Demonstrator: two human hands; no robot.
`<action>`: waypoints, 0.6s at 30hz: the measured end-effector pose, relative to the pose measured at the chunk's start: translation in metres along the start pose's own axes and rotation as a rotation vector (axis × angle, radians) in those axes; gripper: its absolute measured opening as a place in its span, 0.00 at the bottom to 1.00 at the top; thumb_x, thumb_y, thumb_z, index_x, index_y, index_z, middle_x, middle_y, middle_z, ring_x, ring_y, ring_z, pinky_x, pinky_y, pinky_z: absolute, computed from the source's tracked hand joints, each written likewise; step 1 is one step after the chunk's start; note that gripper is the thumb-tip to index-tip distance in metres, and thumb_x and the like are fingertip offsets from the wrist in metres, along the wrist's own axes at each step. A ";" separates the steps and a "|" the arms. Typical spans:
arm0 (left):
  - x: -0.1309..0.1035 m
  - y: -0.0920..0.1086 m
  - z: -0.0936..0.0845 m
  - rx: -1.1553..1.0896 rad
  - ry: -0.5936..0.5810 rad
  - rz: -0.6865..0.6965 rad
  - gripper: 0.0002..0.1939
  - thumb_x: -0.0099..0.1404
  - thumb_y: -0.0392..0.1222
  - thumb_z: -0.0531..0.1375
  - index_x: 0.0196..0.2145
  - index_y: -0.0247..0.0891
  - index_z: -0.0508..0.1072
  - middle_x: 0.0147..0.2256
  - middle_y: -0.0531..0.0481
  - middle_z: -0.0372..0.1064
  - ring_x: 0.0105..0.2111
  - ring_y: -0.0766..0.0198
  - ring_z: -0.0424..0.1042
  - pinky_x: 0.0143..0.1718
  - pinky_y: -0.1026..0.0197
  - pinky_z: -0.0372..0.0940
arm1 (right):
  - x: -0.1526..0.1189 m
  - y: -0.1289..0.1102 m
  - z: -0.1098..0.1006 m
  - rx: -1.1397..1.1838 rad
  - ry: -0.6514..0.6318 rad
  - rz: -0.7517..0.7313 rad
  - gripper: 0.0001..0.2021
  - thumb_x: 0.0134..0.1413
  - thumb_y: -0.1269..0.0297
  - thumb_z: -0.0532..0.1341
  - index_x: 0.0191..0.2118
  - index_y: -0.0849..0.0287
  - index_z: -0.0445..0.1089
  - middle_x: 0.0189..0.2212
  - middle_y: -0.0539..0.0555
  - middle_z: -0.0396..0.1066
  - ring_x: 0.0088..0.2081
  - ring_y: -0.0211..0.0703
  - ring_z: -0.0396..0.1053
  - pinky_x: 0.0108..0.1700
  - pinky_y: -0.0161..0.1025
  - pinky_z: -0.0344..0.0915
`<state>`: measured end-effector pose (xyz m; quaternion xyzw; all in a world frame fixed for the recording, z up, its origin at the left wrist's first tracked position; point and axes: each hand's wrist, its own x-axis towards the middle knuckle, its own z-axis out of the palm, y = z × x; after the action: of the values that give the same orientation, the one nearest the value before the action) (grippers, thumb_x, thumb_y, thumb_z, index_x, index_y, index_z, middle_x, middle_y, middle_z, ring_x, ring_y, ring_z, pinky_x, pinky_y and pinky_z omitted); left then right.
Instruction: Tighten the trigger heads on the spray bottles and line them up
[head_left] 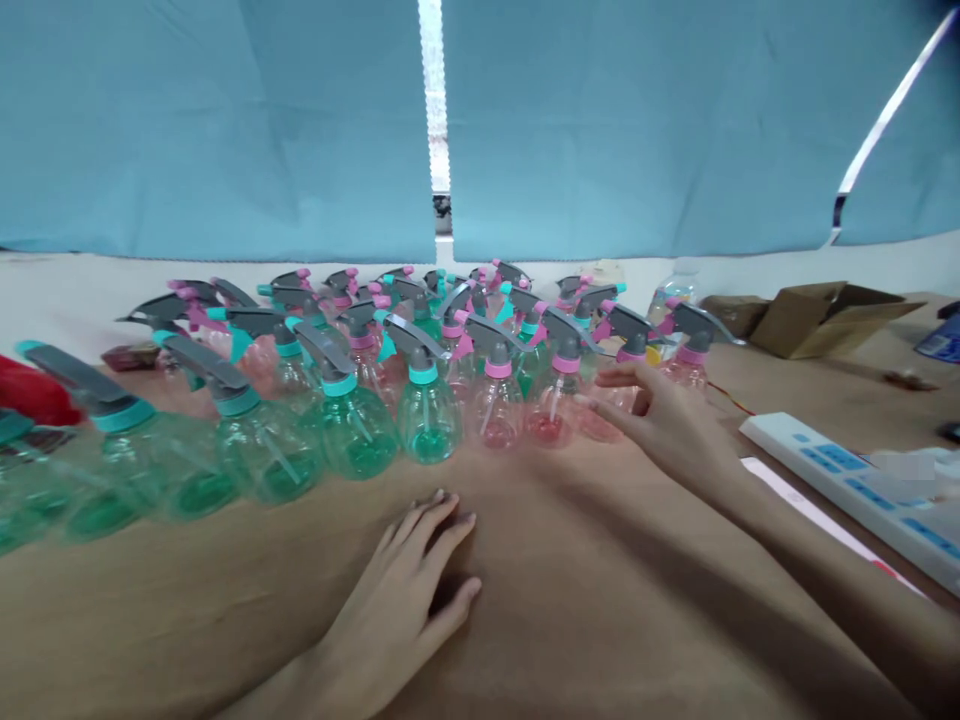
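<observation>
Palm down on the wooden table, my left hand (409, 575) has its fingers stretched out and holds nothing. My right hand (667, 425) reaches to the right end of the front row, thumb and fingers apart. It is beside a clear pink spray bottle (600, 425), partly hidden behind the fingers; whether they touch it I cannot tell. To its left stand another pink spray bottle (551, 415) and a third pink spray bottle (496, 420). Further left, several green spray bottles with grey trigger heads continue the row, including one green spray bottle (430, 415) with a teal collar.
More pink and green spray bottles crowd behind the front row. On the right are a white power strip (847, 480), an open cardboard box (821, 320) and a clear bottle (679, 283). A red object (34, 392) lies far left. A blue cloth (225, 120) hangs behind.
</observation>
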<state>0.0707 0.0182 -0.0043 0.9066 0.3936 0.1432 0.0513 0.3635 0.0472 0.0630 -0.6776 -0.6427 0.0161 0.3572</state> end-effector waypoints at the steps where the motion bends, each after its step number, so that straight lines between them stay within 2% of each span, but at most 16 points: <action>1: 0.001 0.001 0.000 -0.012 0.008 -0.002 0.20 0.66 0.44 0.54 0.55 0.41 0.62 0.57 0.44 0.58 0.56 0.49 0.58 0.53 0.44 0.57 | 0.003 0.003 0.002 -0.009 0.003 0.004 0.21 0.50 0.47 0.58 0.43 0.58 0.67 0.40 0.57 0.74 0.32 0.50 0.71 0.32 0.45 0.64; 5: 0.004 0.006 0.000 -0.077 0.026 0.010 0.18 0.66 0.40 0.54 0.53 0.43 0.62 0.55 0.46 0.60 0.54 0.53 0.61 0.52 0.49 0.59 | 0.018 0.006 0.019 0.051 -0.057 -0.003 0.29 0.49 0.45 0.58 0.51 0.63 0.63 0.44 0.63 0.72 0.42 0.57 0.70 0.39 0.49 0.64; 7: 0.006 0.012 0.001 -0.119 0.036 0.019 0.17 0.65 0.38 0.54 0.52 0.43 0.62 0.53 0.47 0.61 0.53 0.54 0.62 0.52 0.50 0.60 | 0.026 0.005 0.029 0.053 -0.070 -0.010 0.33 0.48 0.43 0.57 0.53 0.64 0.61 0.44 0.64 0.72 0.43 0.59 0.70 0.40 0.50 0.64; 10: 0.010 0.021 0.002 -0.186 0.046 0.033 0.16 0.64 0.35 0.53 0.50 0.44 0.63 0.51 0.48 0.63 0.51 0.55 0.64 0.51 0.51 0.61 | 0.032 0.005 0.036 0.012 -0.101 -0.022 0.31 0.48 0.44 0.57 0.51 0.63 0.62 0.40 0.63 0.73 0.41 0.60 0.71 0.37 0.49 0.65; 14: 0.017 0.033 0.004 -0.267 0.049 0.029 0.15 0.63 0.34 0.53 0.48 0.44 0.64 0.50 0.49 0.64 0.50 0.58 0.65 0.51 0.53 0.61 | 0.023 0.004 0.029 -0.005 -0.111 -0.023 0.28 0.48 0.46 0.58 0.50 0.62 0.63 0.40 0.62 0.73 0.41 0.61 0.70 0.37 0.49 0.64; 18: 0.025 0.041 0.005 -0.332 0.054 -0.044 0.16 0.62 0.35 0.55 0.48 0.45 0.63 0.49 0.50 0.64 0.49 0.57 0.65 0.51 0.52 0.61 | 0.002 0.002 0.009 -0.032 -0.161 -0.019 0.28 0.47 0.43 0.57 0.49 0.59 0.63 0.40 0.61 0.72 0.41 0.61 0.70 0.36 0.49 0.64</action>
<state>0.1169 0.0088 0.0048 0.8726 0.3858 0.2294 0.1929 0.3612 0.0530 0.0563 -0.6736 -0.6758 0.0569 0.2938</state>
